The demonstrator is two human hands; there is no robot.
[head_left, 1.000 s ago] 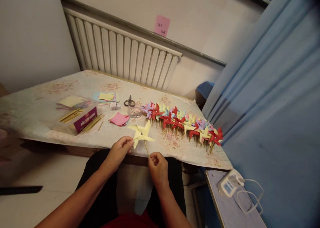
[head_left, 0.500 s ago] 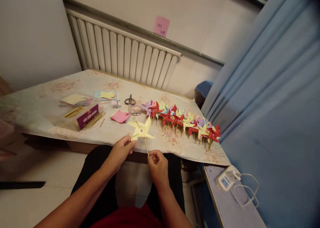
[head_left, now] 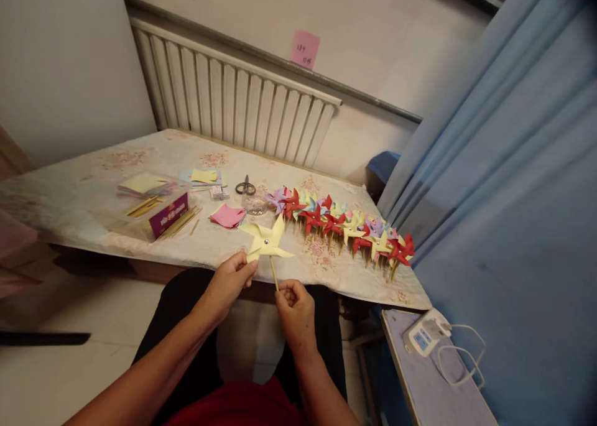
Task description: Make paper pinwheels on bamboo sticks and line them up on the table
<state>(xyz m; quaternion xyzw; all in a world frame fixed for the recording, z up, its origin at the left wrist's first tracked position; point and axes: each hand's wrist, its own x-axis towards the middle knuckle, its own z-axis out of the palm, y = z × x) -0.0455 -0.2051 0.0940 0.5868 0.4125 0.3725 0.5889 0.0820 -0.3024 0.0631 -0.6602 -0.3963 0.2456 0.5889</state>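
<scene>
A pale yellow paper pinwheel on a thin wooden stick is held over the table's near edge. My right hand pinches the lower end of the stick. My left hand pinches the pinwheel's lower left blade. Behind it, a long row of finished pinwheels in red, yellow, purple and blue lies across the table toward the right corner.
On the table lie pink paper squares, scissors, a small clear dish, a box of wooden sticks and stacked coloured paper. A radiator stands behind, a blue curtain at right, a white device with a cable below.
The pinwheel has turned slightly between my fingers. Both hands stay in nearly the same place, and the view has shifted a little.
</scene>
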